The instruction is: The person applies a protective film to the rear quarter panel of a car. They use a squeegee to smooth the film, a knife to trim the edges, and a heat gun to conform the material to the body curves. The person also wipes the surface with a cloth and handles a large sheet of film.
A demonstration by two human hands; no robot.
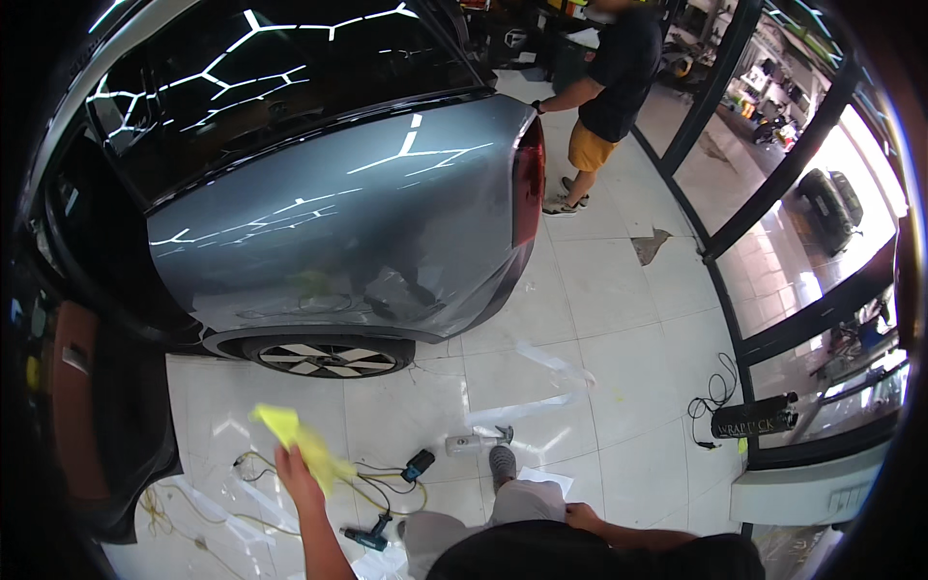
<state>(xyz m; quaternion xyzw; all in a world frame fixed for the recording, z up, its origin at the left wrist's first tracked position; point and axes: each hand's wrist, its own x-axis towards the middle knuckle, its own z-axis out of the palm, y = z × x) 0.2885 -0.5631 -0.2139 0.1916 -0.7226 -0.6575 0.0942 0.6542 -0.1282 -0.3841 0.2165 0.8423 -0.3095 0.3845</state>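
Observation:
My left hand (300, 476) is closed on a bright yellow cloth (280, 422), raised in front of me at the lower left. The cloth hangs out on both sides of my fingers. Beyond it is the glossy grey rear side panel (358, 208) of a car, above a wheel (329, 358) with dark and light spokes. The cloth is apart from the panel. My right hand (583, 517) is low beside my thigh, near a white sheet (546, 480). Its fingers are too small and partly hidden to make out.
A heat gun (367, 534), a blue-black tool (418, 466), cables and a spray bottle (466, 445) lie on the tiled floor, with clear film strips (522, 408). A door (97, 406) stands open at left. A person (623, 72) is by the tail light; a black cylinder (749, 419) is right.

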